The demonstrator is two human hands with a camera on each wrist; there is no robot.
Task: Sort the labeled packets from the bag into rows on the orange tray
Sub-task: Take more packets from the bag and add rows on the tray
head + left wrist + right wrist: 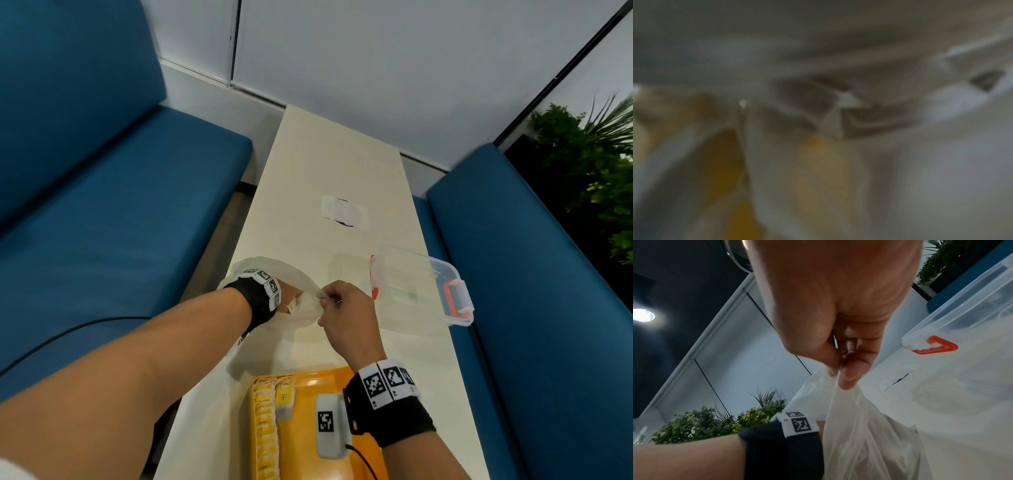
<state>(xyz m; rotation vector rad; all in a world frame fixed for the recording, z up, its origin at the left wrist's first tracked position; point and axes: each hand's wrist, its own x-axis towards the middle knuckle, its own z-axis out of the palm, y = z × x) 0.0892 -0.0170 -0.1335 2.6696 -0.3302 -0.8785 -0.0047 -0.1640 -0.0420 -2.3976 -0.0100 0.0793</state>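
Observation:
A thin white plastic bag [305, 308] lies on the cream table ahead of the orange tray [305, 428]. My right hand [337, 301] pinches the bag's rim [840, 378] between thumb and forefinger and holds it up. My left hand [291, 301] reaches inside the bag; its fingers are hidden by the plastic. The left wrist view is blurred, with only pale plastic and yellow-orange shapes [822, 170] showing. Yellow and white labeled packets [265, 421] stand in a row along the tray's left side, one more packet [285, 401] beside them.
A clear plastic box [421, 291] with orange-red latches sits on the table right of the bag. A pale sticker [344, 212] lies farther up the table. Blue benches [102, 222] flank the narrow table; a black cable runs over the left one. Plants [589, 164] stand at far right.

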